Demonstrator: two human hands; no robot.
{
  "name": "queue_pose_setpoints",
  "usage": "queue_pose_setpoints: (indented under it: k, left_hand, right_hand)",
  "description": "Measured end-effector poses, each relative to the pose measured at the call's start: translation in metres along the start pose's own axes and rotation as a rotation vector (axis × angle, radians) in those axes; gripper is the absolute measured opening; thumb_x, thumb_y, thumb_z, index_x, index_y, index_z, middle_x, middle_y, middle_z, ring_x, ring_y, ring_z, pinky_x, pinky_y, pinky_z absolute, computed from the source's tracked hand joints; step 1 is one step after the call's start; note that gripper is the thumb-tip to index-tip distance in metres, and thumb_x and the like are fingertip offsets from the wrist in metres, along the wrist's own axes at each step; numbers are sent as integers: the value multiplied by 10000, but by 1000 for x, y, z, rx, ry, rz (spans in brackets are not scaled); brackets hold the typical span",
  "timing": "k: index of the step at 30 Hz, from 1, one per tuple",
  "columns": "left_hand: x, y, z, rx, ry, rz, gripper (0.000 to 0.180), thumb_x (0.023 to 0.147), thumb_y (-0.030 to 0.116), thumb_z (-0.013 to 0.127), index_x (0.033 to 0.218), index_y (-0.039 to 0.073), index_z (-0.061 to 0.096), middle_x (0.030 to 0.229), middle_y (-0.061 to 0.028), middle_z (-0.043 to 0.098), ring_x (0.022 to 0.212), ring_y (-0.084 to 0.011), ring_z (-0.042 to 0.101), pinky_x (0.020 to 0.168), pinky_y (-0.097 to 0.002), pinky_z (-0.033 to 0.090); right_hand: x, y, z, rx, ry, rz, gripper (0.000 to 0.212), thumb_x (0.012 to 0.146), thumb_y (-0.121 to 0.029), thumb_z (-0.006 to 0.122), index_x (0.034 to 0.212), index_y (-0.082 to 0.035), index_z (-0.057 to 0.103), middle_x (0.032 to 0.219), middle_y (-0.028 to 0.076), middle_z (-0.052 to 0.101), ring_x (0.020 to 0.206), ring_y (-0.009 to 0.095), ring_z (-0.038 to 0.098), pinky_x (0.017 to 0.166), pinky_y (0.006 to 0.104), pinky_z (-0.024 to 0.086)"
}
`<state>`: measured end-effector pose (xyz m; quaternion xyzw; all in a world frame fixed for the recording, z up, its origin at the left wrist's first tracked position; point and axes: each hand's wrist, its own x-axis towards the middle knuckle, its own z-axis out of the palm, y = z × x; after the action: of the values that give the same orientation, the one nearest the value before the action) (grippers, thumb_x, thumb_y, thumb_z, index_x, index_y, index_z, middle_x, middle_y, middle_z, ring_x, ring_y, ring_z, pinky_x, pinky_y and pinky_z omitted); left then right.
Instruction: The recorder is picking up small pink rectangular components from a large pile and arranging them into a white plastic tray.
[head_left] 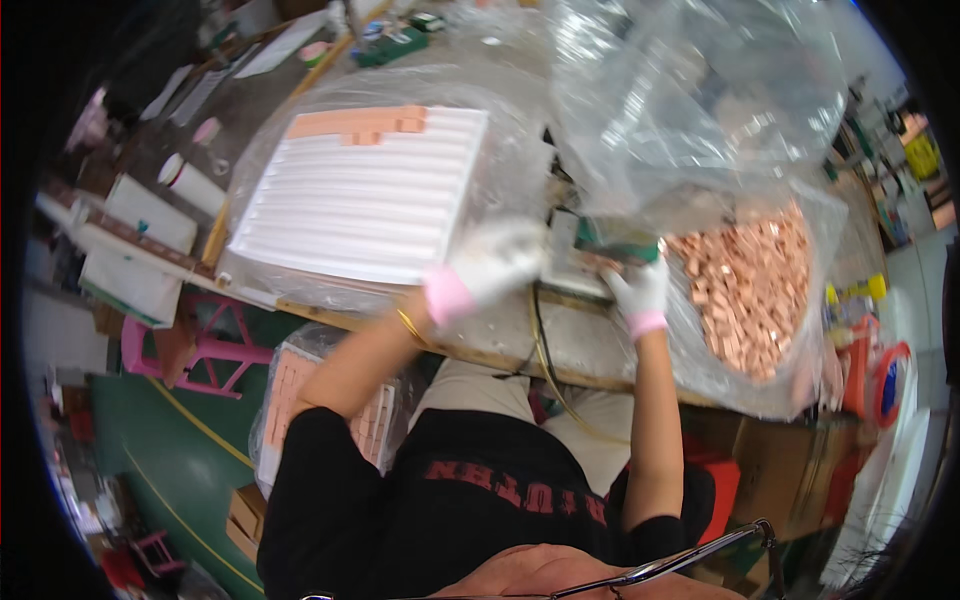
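My left hand (497, 262), in a white glove with a pink cuff, is smeared by motion between a white ridged tray (350, 215) and a small grey metal fixture (572, 262). Its fingers cannot be made out. Copper-coloured blocks (358, 122) line the tray's far edge. At the fixture's right side, my gloved right hand (642, 288) has its thumb and fingers closed around the end near a green part (622, 250). What they hold is too small to name. Just right of that hand lies a heap of small copper-coloured blocks (750, 290) on clear plastic.
A large clear plastic bag (690, 90) rises behind the fixture. Below the table's front edge, a second plastic-wrapped tray of blocks (290, 385) stands by my left arm. A pink stool (205, 350) is at the left. A thin yellowish hose (545, 350) hangs over the front edge.
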<state>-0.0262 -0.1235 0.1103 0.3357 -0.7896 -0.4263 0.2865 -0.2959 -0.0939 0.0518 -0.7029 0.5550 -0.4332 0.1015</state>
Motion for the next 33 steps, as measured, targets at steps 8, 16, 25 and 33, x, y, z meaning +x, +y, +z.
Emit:
queue_pose_setpoints:
  k: [8, 16, 25, 33]
  left_hand:
    - [13, -196, -266, 857, 439, -265, 377, 780, 191, 619, 1129, 48, 613, 1137, -181, 621, 1083, -311, 579, 915, -390, 455]
    - [33, -215, -234, 1090, 676, -578, 329, 749, 315, 685, 928, 40, 662, 940, -152, 662, 883, -307, 616, 823, -400, 464]
    - [38, -156, -202, 990, 668, -269, 424, 722, 382, 654, 1003, 64, 666, 1065, -192, 630, 1073, -325, 562, 956, -402, 430]
    - [30, -147, -210, 695, 597, -212, 385, 696, 237, 722, 1012, 45, 615, 1029, -181, 628, 973, -325, 604, 884, -352, 472]
  right_hand:
    - [9, -7, 22, -101, 140, 146, 342, 631, -230, 794, 887, -56, 650, 885, 120, 655, 891, 303, 616, 810, 382, 492]
    - [-4, 75, -36, -380, 31, 531, 285, 790, -311, 625, 924, -61, 655, 938, 161, 654, 916, 323, 613, 823, 398, 484]
    - [-8, 100, -18, -446, -55, 547, 455, 790, -359, 621, 1120, -46, 609, 1081, 192, 639, 1053, 336, 597, 889, 387, 472]
    - [-44, 78, -49, -211, 66, 521, 289, 850, -185, 586, 1092, -31, 623, 1077, 178, 636, 994, 307, 616, 896, 351, 467]
